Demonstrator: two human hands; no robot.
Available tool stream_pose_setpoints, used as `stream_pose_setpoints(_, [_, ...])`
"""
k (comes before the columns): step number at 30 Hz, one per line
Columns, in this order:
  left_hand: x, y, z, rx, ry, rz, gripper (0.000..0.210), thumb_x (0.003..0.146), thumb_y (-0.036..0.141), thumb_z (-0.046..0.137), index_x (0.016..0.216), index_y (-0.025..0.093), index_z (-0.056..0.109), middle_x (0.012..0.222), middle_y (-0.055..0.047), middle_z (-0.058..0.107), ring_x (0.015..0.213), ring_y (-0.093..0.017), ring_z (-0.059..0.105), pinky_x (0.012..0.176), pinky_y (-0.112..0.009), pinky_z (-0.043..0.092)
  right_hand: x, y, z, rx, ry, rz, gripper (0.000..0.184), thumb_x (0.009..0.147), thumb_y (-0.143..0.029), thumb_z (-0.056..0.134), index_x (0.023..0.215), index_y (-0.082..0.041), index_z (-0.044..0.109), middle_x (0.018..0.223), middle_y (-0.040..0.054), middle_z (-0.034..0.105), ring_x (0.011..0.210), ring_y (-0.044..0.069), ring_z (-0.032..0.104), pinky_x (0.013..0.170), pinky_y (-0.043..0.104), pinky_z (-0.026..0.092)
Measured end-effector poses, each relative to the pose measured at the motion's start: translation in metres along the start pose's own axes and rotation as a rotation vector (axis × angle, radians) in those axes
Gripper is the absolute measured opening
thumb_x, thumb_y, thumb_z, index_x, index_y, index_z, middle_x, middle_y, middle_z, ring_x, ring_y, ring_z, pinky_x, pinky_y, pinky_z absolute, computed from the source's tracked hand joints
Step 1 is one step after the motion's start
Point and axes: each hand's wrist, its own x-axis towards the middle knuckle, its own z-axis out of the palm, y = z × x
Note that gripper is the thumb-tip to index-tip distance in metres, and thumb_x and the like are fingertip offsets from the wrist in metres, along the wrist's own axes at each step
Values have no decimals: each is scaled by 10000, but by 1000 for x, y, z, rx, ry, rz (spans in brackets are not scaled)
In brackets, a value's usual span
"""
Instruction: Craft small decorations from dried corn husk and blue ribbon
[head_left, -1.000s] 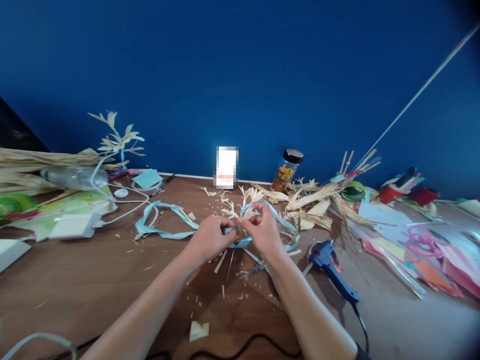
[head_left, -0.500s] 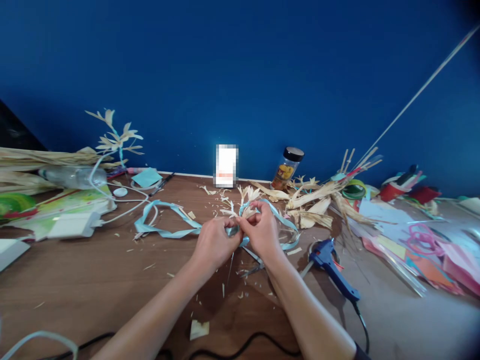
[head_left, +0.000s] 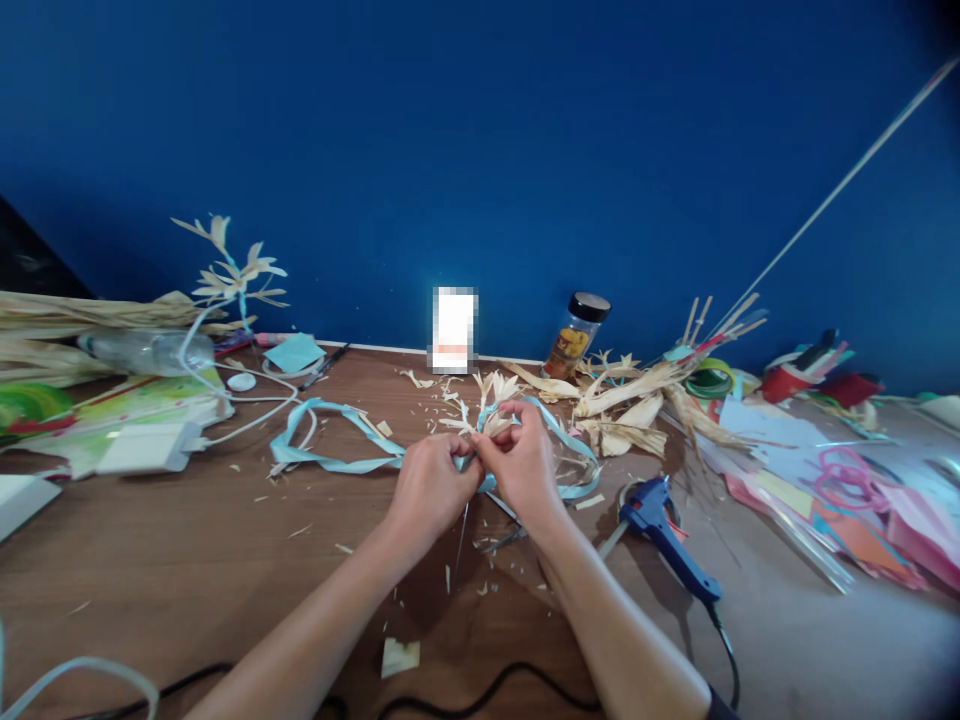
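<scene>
My left hand (head_left: 439, 475) and my right hand (head_left: 521, 455) meet over the middle of the table, both closed in a pinch. Between them is a spray of pale flowers (head_left: 495, 388) that look cut from dried corn husk, its petals rising past my right fingertips. A light blue ribbon (head_left: 352, 465) loops out to the left from my left hand, and a second loop curves to the right behind my right hand. The exact pinch point is hidden by my fingers. Scissors (head_left: 507, 540) lie partly covered under my right wrist.
A blue glue gun (head_left: 664, 535) lies right of my right forearm. Behind are a tilted jar (head_left: 576, 335), dried husks (head_left: 622, 415) and a blurred white rectangle (head_left: 453, 330). A finished-looking husk flower stem (head_left: 241, 275), bottle (head_left: 150, 353) and white charger (head_left: 146, 448) sit left.
Almost nothing differs. Both hands keep the same pinch at the flower spray, and the view has shifted very slightly.
</scene>
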Motion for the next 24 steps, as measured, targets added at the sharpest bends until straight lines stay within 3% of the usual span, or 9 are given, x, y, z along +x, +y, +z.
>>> stream_pose_setpoints(7, [2, -7, -1, -133, -10, -26, 222, 685, 271, 501, 505, 153, 554, 467, 37, 456, 492, -106, 421, 489, -217, 281, -1, -3, -3, 149, -63, 37, 437, 669, -345, 653, 1034, -207, 454, 606, -32, 618, 556, 158, 598, 551, 260, 441])
stream_pose_setpoints(10, [5, -10, -5, -249, -68, -87, 205, 671, 289, 524, 542, 142, 587, 484, 31, 498, 497, -109, 437, 483, -215, 300, 0, -3, -4, 228, -102, 74, 481, 668, -401, 653, 1057, -198, 456, 633, -14, 642, 567, 164, 607, 537, 258, 446])
stream_pose_setpoints(13, [9, -13, -11, -428, -129, -180, 179, 650, 300, 563, 571, 141, 586, 498, 39, 505, 479, -95, 422, 471, -207, 300, 2, -2, -3, 320, -99, 149, 351, 703, -427, 610, 948, -200, 501, 691, 18, 661, 632, 179, 629, 564, 272, 466])
stream_pose_setpoints(17, [13, -20, -19, -676, -204, -272, 194, 641, 306, 608, 551, 148, 542, 447, 75, 424, 428, -62, 344, 442, -195, 251, 4, -4, -6, 419, -303, 277, 222, 736, -413, 570, 724, -193, 588, 714, 17, 649, 674, 161, 609, 548, 239, 446])
stream_pose_setpoints(19, [14, -23, -21, -763, -270, -304, 201, 639, 301, 625, 551, 147, 531, 436, 79, 411, 417, -54, 326, 432, -194, 226, 4, -6, -9, 461, -417, 328, 231, 736, -410, 577, 698, -187, 624, 691, -2, 628, 643, 125, 569, 515, 198, 408])
stream_pose_setpoints(24, [14, -24, -24, -831, -410, -355, 196, 632, 285, 650, 565, 140, 536, 433, 73, 408, 408, -48, 316, 421, -198, 197, 6, -3, -15, 617, -555, 427, 209, 667, -369, 679, 717, -167, 654, 618, -34, 568, 529, 60, 465, 446, 151, 317])
